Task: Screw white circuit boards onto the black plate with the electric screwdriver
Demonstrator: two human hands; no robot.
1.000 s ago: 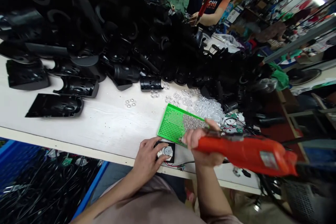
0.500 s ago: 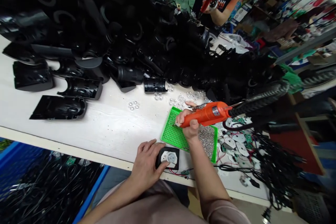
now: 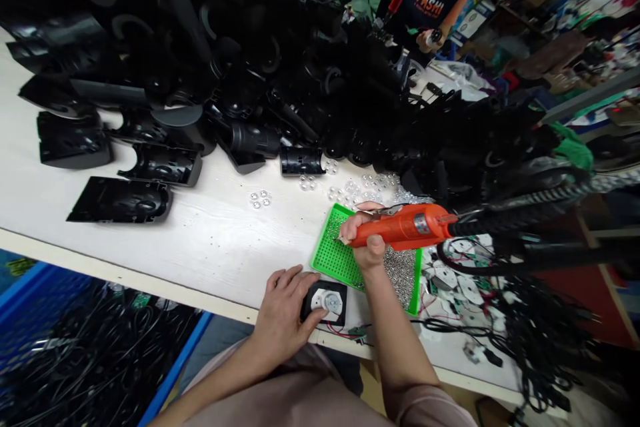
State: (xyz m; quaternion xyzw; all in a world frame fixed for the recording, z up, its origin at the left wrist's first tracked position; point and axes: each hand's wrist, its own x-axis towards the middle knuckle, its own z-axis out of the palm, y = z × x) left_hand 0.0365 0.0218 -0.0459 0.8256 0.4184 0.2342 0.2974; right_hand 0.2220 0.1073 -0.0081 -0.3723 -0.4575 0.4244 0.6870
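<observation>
Beside the parted fingers [image 3: 300, 285] of the left hand [image 3: 281, 317], a round silver motor [image 3: 333, 302] sits on a black block [image 3: 341, 287]; the right hand [image 3: 369, 240] grips an orange screwdriver [image 3: 407, 227] above a green tray [image 3: 330, 253].

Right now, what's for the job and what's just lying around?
Seemingly in use:
Right hand: orange power tool
Left hand: white part on black block
Green tray of metal bits

Seemingly lying about:
Black casings
Clear plastic pieces
Cables in blue basket
</observation>
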